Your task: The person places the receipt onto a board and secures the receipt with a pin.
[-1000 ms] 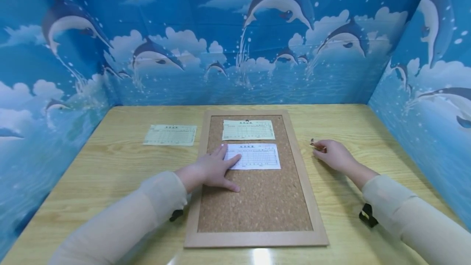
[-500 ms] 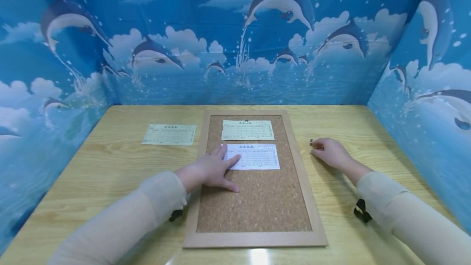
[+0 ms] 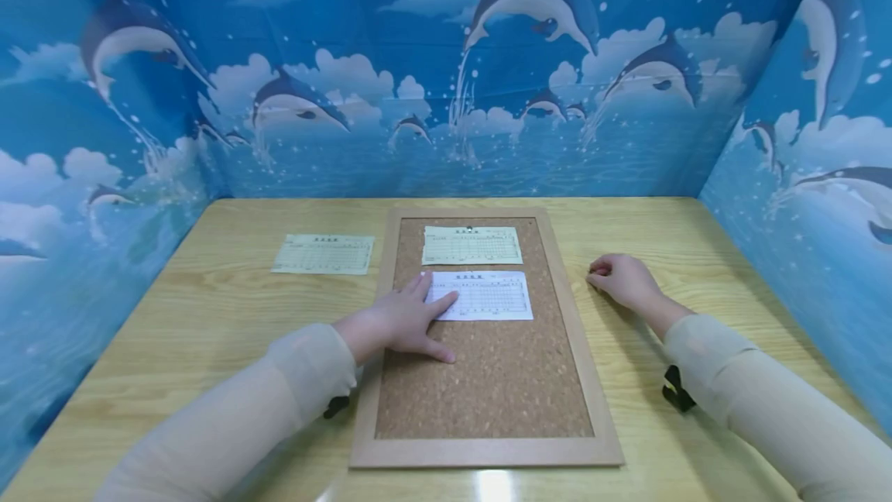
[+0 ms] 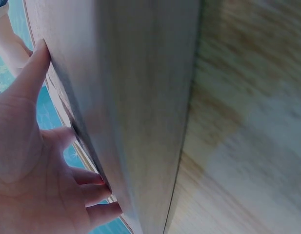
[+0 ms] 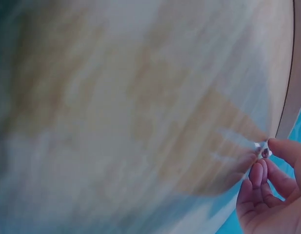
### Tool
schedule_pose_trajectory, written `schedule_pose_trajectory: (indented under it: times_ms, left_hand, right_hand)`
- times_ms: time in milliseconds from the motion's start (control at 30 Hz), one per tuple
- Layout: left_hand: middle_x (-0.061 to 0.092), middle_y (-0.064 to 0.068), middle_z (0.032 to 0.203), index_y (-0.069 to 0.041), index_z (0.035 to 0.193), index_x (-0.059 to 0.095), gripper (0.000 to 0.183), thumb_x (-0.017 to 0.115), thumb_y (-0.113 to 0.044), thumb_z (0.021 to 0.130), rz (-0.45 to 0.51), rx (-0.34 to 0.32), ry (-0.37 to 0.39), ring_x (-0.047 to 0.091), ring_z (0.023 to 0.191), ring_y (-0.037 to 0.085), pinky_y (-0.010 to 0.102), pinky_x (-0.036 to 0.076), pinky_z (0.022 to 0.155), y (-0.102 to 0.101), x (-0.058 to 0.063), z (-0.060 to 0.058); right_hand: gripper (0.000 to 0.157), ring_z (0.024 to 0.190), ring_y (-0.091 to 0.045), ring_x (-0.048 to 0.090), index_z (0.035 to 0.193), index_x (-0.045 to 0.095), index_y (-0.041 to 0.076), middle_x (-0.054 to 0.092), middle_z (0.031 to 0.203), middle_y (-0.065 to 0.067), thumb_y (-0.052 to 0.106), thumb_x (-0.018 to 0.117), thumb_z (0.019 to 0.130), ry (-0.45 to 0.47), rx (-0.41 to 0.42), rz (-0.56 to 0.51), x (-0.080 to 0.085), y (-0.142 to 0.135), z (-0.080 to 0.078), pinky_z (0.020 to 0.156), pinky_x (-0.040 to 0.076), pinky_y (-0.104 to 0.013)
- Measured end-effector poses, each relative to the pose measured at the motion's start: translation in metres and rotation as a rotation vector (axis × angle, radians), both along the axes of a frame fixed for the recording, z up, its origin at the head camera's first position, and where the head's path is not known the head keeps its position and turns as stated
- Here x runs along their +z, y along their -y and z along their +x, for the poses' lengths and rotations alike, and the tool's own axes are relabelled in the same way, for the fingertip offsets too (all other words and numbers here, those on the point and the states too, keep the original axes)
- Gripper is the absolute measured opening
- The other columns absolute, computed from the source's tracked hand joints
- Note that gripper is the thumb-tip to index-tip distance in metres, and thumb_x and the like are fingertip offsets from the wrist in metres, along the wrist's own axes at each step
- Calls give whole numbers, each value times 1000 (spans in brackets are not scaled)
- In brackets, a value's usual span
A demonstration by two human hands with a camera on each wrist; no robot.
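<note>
My left hand (image 3: 407,324) lies with spread fingers on the corkboard (image 3: 488,386), its fingertips over the left end of a white printed slip (image 3: 488,297). In the left wrist view, the straight fingers of the left hand (image 4: 43,161) reach over the board's frame. Above the white slip, a pale green slip (image 3: 474,248) lies on the cork with a small pin (image 3: 470,228) at its top edge. To the right of the board, my right hand (image 3: 623,281) is low at the table. In the right wrist view, thumb and fingers pinch a small shiny pushpin (image 5: 265,152).
Another pale green slip (image 3: 324,256) lies on the wooden table (image 3: 209,316) left of the board. The board's raised wooden frame (image 3: 488,453) runs round the cork. A dolphin-print cloth (image 3: 432,161) stands along the table's back and sides.
My right hand has shifted slightly up and closed its fingertips; the small shiny thing that showed at them earlier is now hidden in the head view. The left hand and slips stay put.
</note>
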State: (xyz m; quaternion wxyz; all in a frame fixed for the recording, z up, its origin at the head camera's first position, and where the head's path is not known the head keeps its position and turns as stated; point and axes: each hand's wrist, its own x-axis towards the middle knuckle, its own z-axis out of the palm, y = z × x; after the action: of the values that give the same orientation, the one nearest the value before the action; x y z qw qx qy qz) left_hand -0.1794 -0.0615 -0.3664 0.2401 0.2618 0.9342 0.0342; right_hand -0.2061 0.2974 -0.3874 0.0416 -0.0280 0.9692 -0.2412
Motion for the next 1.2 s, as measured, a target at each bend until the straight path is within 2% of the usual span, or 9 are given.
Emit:
schedule_pose_trajectory:
  times_ms: [200,467,900,1200]
  left_hand:
    - [-10,16,154,-34,149,14,103,55,-78,66,-7,12,6,-4,140,32,50,15,110,1,-2,0]
    - [-10,15,154,-35,149,14,103,55,-79,66,-13,16,10,-4,140,32,51,16,110,-1,-1,0]
    - [-9,15,154,-34,149,15,102,55,-78,67,-14,15,8,-5,140,32,50,15,110,-1,2,1]
    - [-8,15,154,-34,149,14,102,55,-78,67,-21,5,1,-5,140,33,50,15,110,-1,1,1]
  right_hand:
    - [27,82,-31,60,101,64,-7,65,89,-18,16,61,89,-25,-53,2,-2,6,-1,75,47,-46]
    - [26,84,-33,60,100,64,-8,66,91,-19,15,60,90,-27,-75,14,-1,6,-2,76,47,-47]
    - [25,85,-34,60,100,65,-8,66,92,-20,13,60,89,-51,-52,65,1,9,-2,76,47,-48]
    - [26,86,-35,60,102,64,-10,65,94,-22,12,59,89,-40,-51,62,2,10,-2,76,47,-48]
